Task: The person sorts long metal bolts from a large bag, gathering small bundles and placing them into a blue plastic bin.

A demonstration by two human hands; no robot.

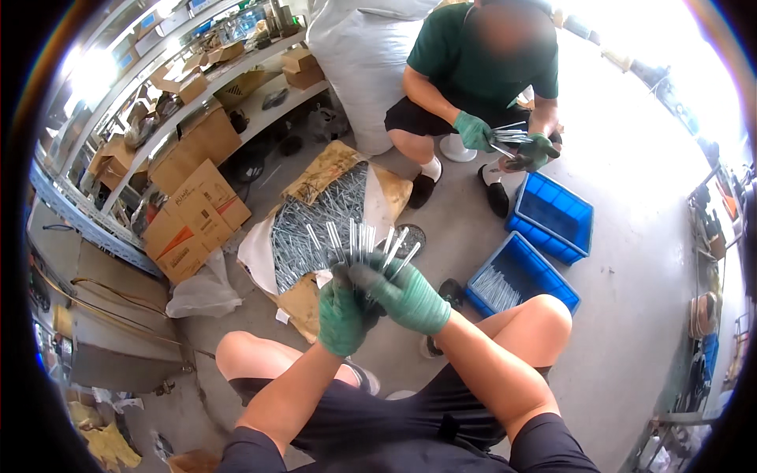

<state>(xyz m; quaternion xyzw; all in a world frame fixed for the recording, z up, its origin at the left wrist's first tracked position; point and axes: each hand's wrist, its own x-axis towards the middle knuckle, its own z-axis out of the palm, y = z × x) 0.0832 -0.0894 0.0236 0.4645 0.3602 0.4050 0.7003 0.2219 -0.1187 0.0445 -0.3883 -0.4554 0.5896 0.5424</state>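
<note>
A fanned bundle of thin shiny metal rods (361, 238) stands up between my two green-gloved hands. My left hand (341, 315) is closed around the bundle's lower part. From the right, my right hand (410, 298) presses its fingers against the same rods, several of which splay toward its side. The gloves hide the lower rod ends. Just beyond my hands, a big heap of similar loose rods (315, 225) lies on an opened sack (315, 175) on the floor. To the right, a blue crate (566, 306) contains a layer of rods (497, 288).
Facing me, a seated co-worker in a dark green shirt (441, 51) holds similar rods (511, 136) in gloved hands. A second blue crate (587, 251) adjoins the nearer one. Cardboard boxes (197, 225) and shelves (260, 55) line the left; a large white sack (359, 71) stands behind.
</note>
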